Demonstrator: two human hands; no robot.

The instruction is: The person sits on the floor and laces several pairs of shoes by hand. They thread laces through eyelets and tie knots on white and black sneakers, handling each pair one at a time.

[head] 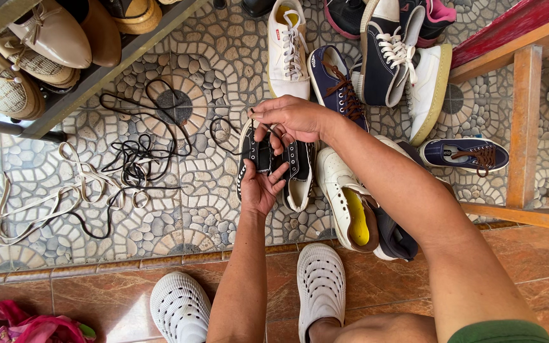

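The left hand (260,187) cups the side of a black canvas sneaker (274,166) from below, fingers curled against it. The right hand (290,119) reaches over from above, its fingertips pinched on a black lace (223,130) at the eyelets. The sneaker is black with a white sole and white toe cap, tongue open, held just above the floor between the two hands. Beside it lies a white sneaker with a yellow insole (347,203). A tangle of loose black and cream laces (106,171) sprawls to the left on the pebble-patterned floor (211,70). More shoes lie beyond, a shoe rack (71,95) at the upper left, a wooden bench (525,127) at right.
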